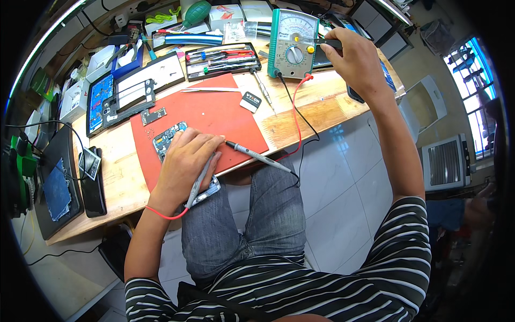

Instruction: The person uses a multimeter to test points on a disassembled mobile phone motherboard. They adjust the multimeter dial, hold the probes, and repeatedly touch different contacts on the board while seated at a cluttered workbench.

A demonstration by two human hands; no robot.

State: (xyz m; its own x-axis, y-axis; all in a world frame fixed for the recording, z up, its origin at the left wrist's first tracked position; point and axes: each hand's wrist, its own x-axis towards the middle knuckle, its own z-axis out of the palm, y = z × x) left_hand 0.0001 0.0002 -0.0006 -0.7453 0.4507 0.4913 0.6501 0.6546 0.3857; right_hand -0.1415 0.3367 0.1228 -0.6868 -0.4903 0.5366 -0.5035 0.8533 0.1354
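My left hand is closed round a grey test probe with a red lead. It rests over an opened phone on the orange-red mat, hiding much of the phone. Beside its fingertips, a second grey probe with a black lead lies across the mat's near edge. My right hand, raised at the back right, pinches dark, slim tweezers. These point across the face of a green analog multimeter, above its selector dial. Both leads plug into the meter's lower edge.
A tool tray with several screwdrivers stands behind the mat. A small circuit board, a black-and-white card and a pen-like tool lie around. Phone parts sit left, beyond a dark phone.
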